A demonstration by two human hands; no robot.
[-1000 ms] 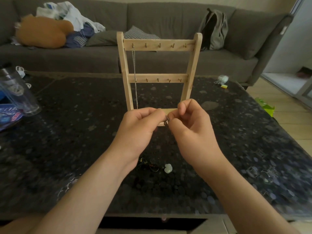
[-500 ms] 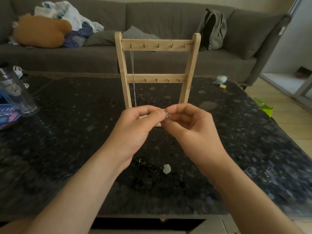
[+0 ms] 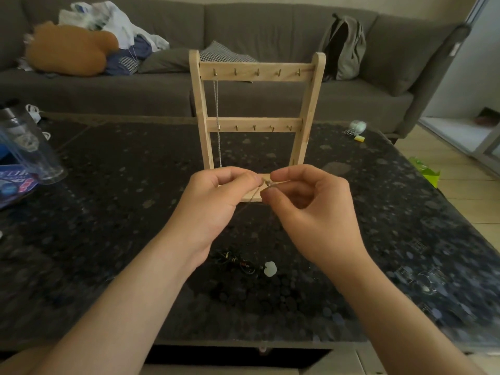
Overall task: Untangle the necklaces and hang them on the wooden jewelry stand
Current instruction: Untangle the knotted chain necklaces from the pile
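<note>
We pinch a fine silver chain necklace between left hand and right hand over the dark speckled table — pale wooden jewelry stand straight beyond, free hooks nearer the right.

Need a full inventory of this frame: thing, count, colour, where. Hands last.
jewelry stand: 1, pale wood, upright mid-table
hanging chain: 1, silver, on the stand's top-left hook
thin chain: 1, silvery, pinched between both hands
necklace tangle: 1 heap, dark, on table below the wrists
pendant: 1, pale, beside the tangle
table: 1, dark speckled, in front of sofa
bottle: 1, clear, table's left edge
sofa: 1, grey, behind table
plush toy: 1, orange-brown, sofa left
clothes: 1 pile, white and blue, sofa left
backpack: 1, grey, sofa right
left hand: 1, pinches thin chain
right hand: 1, pinches thin chain
</note>
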